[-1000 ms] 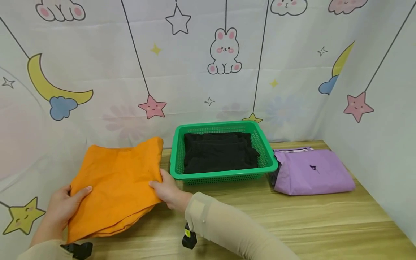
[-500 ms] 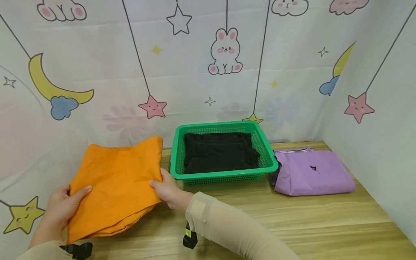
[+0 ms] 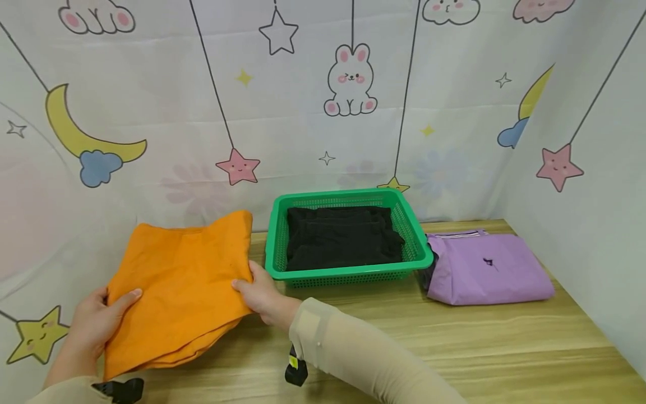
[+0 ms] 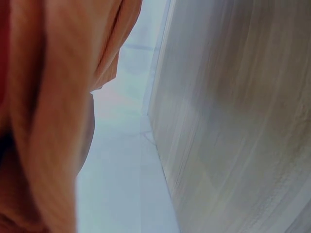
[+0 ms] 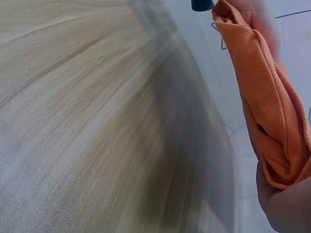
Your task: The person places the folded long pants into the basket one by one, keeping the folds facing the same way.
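Note:
A folded orange garment (image 3: pixel 176 280) is held up above the table at the left in the head view. My left hand (image 3: pixel 93 322) grips its left edge, thumb on top and the other fingers mostly hidden underneath. At the opposite edge, my right hand (image 3: pixel 262 294) pinches the fabric with its thumb on the upper face. The right wrist view shows the orange garment (image 5: pixel 269 97) from below, its layers folded together and apart from the tabletop. Close orange fabric (image 4: pixel 58 107) fills the left side of the left wrist view, blurred.
Just right of the orange garment, a green basket (image 3: pixel 353 273) holds folded black cloth (image 3: pixel 343 238). A folded purple garment (image 3: pixel 489 269) lies on the wooden table (image 3: pixel 484 348) beside it. A printed curtain (image 3: pixel 303 123) hangs behind, and a white wall (image 3: pixel 600 241) bounds the right.
Both hands keep their hold, and the orange garment stays almost still, its far edge a touch higher. The view has shifted very slightly.

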